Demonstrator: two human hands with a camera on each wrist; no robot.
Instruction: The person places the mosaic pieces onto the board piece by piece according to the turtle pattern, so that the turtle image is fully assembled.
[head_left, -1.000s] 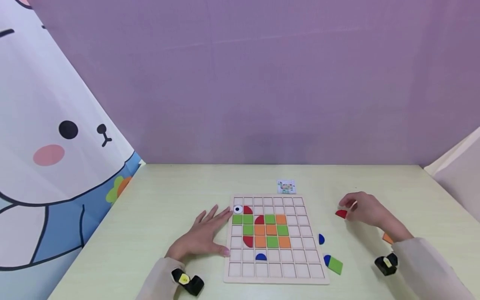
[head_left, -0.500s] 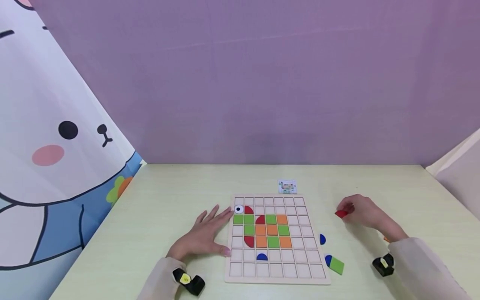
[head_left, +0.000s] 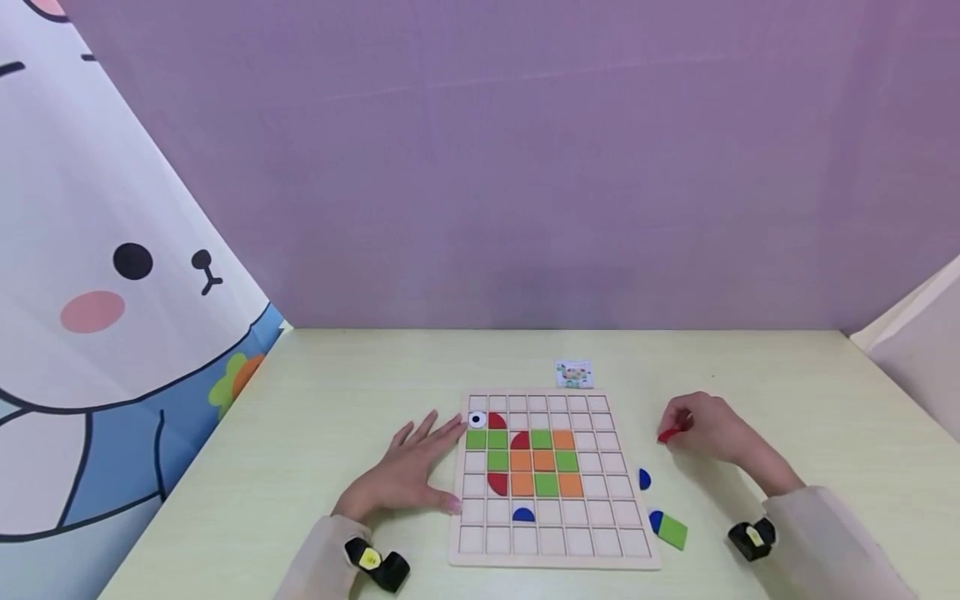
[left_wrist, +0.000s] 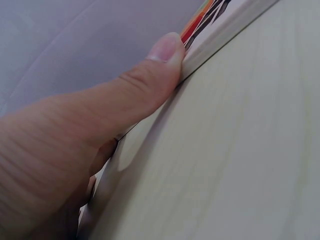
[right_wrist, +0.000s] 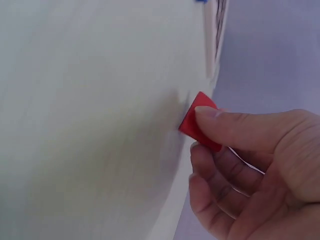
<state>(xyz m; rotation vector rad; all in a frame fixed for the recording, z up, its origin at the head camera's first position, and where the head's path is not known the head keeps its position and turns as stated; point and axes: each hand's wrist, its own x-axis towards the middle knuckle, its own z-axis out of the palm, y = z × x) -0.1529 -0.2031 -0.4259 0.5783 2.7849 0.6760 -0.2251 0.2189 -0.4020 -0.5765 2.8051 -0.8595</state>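
Note:
In the head view a pale wooden grid board (head_left: 618,533) lies on the table, holding green and orange square tiles, red quarter-circles, a blue half-circle (head_left: 523,515) and an eye tile (head_left: 477,419). My left hand (head_left: 405,479) is spread at the board's left side, its thumb and fingertips at the edge. In the left wrist view the thumb (left_wrist: 145,75) touches the board's side. To the right of the board, my right hand (head_left: 705,425) pinches a small red tile (right_wrist: 206,120) between thumb and fingers. Thumb and fingers hide part of that tile.
Right of the board lie a blue half-circle (head_left: 645,479), another blue piece (head_left: 656,522) and a green tile (head_left: 673,532) against it. A small picture card (head_left: 573,374) lies behind the board. A purple cloth (head_left: 525,167) hangs at the table's back edge.
My right hand has picked up the red tile and moved left toward the board with it. The orange piece near the right wrist is now hidden by the sleeve. My left hand stays put.

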